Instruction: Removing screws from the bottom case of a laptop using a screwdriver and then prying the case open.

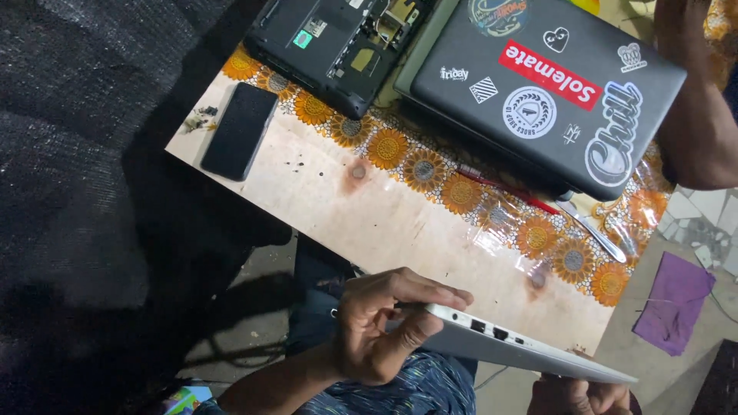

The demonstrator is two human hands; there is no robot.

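Note:
My left hand [384, 323] grips the near corner of a thin silver laptop [523, 346], thumb under and fingers over its edge. The laptop is held edge-on above my lap, its side ports facing up. My right hand [576, 396] holds the laptop's other end from below at the bottom edge of the view; only its knuckles show. The laptop hangs just in front of the small table [384, 215] with a sunflower-pattern cover.
On the table lie a dark grey laptop [538, 84] covered in stickers, an opened black laptop base [330, 46], a black phone [240, 131], a red-handled tool [507, 188] and a metal tool [600, 234]. Another person's arm [699, 115] rests at right. A purple cloth [676, 300] lies on the floor.

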